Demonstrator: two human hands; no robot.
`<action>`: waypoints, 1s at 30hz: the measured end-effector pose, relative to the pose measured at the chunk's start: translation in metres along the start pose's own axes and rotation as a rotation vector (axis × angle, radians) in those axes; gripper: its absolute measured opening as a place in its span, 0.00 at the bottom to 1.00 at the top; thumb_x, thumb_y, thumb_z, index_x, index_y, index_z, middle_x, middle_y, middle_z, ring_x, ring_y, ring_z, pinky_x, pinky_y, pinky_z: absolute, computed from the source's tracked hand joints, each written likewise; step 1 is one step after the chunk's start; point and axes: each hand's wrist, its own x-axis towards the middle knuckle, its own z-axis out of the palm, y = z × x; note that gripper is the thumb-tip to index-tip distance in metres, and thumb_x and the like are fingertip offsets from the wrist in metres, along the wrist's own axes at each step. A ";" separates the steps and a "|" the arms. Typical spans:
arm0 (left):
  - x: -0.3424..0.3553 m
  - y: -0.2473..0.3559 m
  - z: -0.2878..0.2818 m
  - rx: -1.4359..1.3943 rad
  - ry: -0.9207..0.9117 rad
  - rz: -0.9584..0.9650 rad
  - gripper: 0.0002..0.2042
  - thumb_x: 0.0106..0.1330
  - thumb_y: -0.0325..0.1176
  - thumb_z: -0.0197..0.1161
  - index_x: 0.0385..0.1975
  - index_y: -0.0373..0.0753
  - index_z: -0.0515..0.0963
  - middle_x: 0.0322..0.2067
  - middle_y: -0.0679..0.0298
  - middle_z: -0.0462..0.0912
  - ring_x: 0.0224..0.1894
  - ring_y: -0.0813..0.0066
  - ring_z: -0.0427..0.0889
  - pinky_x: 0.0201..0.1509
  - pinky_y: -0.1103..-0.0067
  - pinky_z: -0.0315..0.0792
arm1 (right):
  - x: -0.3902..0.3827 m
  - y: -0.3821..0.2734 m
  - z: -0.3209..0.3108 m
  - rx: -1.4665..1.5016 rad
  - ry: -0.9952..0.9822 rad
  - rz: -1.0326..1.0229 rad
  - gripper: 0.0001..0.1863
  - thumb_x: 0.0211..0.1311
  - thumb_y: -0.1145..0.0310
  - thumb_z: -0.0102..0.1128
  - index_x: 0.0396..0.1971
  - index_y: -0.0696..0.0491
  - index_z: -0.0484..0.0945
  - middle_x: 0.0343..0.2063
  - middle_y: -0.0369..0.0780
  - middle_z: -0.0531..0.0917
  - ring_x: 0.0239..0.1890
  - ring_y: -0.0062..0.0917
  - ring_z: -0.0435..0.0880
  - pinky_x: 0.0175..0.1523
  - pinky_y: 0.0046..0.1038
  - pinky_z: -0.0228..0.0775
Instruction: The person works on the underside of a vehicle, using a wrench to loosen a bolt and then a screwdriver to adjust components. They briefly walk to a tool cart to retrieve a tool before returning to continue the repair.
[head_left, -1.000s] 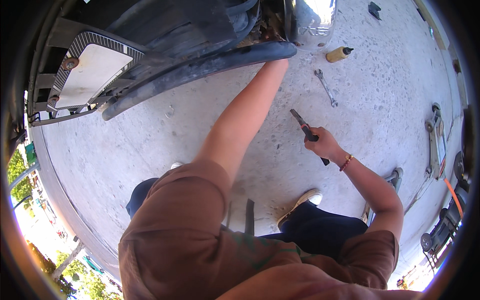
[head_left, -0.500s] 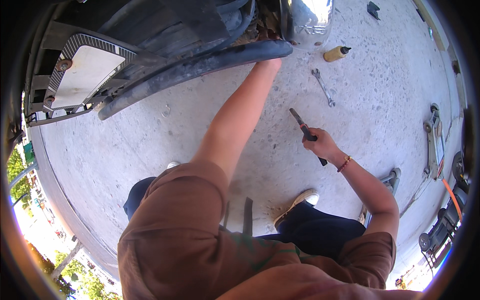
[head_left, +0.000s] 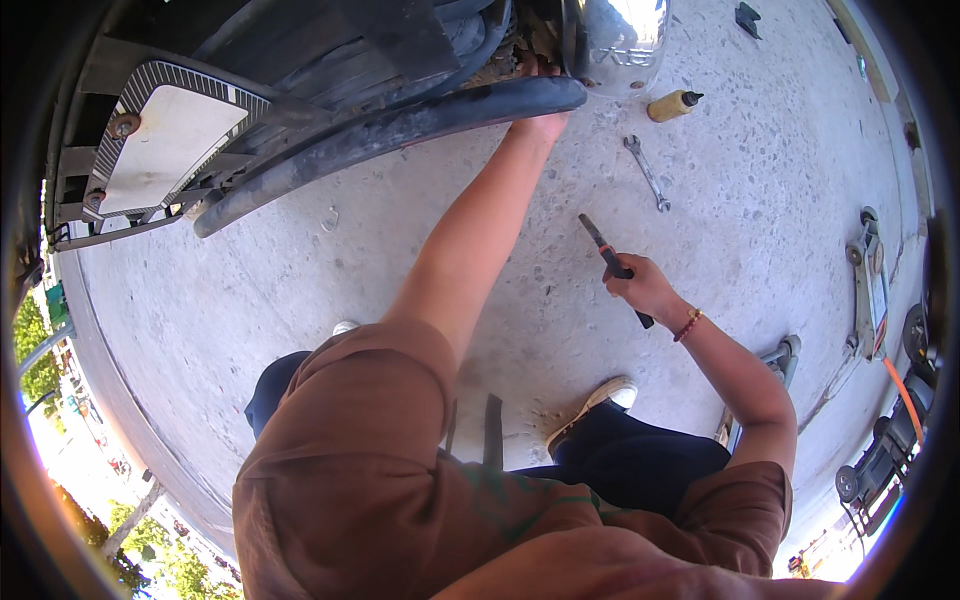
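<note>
Well, my right hand grips pliers not yet on the car; whether my left hand pinches, I can't tell.

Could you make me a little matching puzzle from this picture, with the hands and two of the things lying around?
Column one:
1. Left hand
2. Right hand
3. Wrench
4. Bottle

Column two:
A. Closed around a dark-handled tool
B. Yellowish, with a dark cap
C. Partly hidden by a curved dark bar
D. Grey metal, with forked ends

Right pairs: 1-C, 2-A, 3-D, 4-B.
</note>
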 end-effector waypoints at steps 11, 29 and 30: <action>0.014 -0.013 -0.016 0.178 0.068 0.086 0.08 0.70 0.45 0.55 0.39 0.51 0.72 0.29 0.72 0.76 0.30 0.77 0.73 0.38 0.73 0.72 | -0.001 -0.002 -0.001 -0.003 -0.003 0.013 0.07 0.50 0.69 0.59 0.28 0.55 0.78 0.22 0.34 0.78 0.26 0.17 0.76 0.35 0.23 0.67; 0.007 -0.003 -0.006 -0.265 0.241 -0.042 0.07 0.69 0.41 0.55 0.35 0.46 0.72 0.31 0.69 0.79 0.26 0.76 0.73 0.28 0.78 0.69 | 0.000 0.005 -0.005 -0.002 0.005 0.017 0.07 0.51 0.69 0.59 0.28 0.56 0.77 0.21 0.34 0.78 0.26 0.19 0.75 0.35 0.24 0.67; 0.007 0.000 -0.006 -0.297 0.267 -0.044 0.07 0.69 0.41 0.55 0.35 0.46 0.72 0.31 0.69 0.79 0.26 0.76 0.73 0.27 0.78 0.69 | 0.001 0.004 -0.004 0.003 0.002 0.020 0.07 0.51 0.69 0.59 0.28 0.56 0.77 0.21 0.34 0.78 0.26 0.19 0.75 0.34 0.24 0.67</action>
